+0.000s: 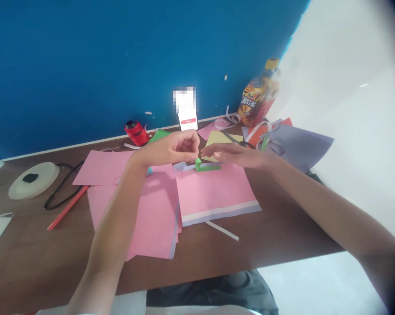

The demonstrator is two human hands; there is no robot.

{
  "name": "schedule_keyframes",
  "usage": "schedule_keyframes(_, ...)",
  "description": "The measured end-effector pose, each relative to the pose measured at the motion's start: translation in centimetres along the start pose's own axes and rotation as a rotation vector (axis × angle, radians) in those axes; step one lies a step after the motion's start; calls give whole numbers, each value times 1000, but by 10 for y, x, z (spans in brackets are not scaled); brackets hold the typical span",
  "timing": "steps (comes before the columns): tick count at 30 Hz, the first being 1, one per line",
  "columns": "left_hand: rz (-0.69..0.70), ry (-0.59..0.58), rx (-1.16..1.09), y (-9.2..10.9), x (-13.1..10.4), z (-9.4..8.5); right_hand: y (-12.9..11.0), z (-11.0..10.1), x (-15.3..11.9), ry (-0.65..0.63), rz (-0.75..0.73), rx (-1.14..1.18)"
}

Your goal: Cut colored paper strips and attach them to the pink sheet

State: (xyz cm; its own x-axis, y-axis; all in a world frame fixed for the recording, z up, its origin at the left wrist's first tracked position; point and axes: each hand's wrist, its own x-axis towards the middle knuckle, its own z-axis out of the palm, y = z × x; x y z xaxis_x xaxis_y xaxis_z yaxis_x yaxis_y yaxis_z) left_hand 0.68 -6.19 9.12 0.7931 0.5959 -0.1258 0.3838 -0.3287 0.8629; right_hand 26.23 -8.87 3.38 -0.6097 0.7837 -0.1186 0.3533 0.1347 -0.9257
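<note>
My left hand point(179, 146) is closed in a pinch, thumb against fingertips, at the top of a folded green paper strip point(198, 165). The strip's flat tail runs to the right over pink paper sheets point(213, 188) edged in white and lilac. Just right of the fold, my right hand point(237, 154) hovers palm down with its fingers stretched out, holding nothing. A yellow paper point(213, 139) lies behind it, and dark-handled scissors point(246, 144) show partly beyond that hand. More pink sheets point(154, 214) are under and beside my left forearm.
A lit phone point(188, 120) leans on the blue wall. Left of it stands a red thread spool point(136, 132); at right, a drink bottle point(259, 94) and curled lilac paper point(302, 142). A white round lid point(33, 180), black cable point(51, 201) and red stick point(68, 208) lie left.
</note>
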Motion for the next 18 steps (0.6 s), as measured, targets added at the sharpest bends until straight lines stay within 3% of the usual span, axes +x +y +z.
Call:
schedule_keyframes(3, 49, 21, -70, 7, 1, 6, -1, 5, -1, -87, -88, 187)
schedule_keyframes(7, 52, 50, -120, -5, 5, 4, 3, 7, 0, -153, -99, 248)
schedule_keyframes(13, 33, 63, -149, -13, 15, 11, 12, 17, 7, -56, -75, 210)
schedule_keyframes(18, 16, 138, -86, -19, 22, 16, 17, 23, 9, -22, -106, 383)
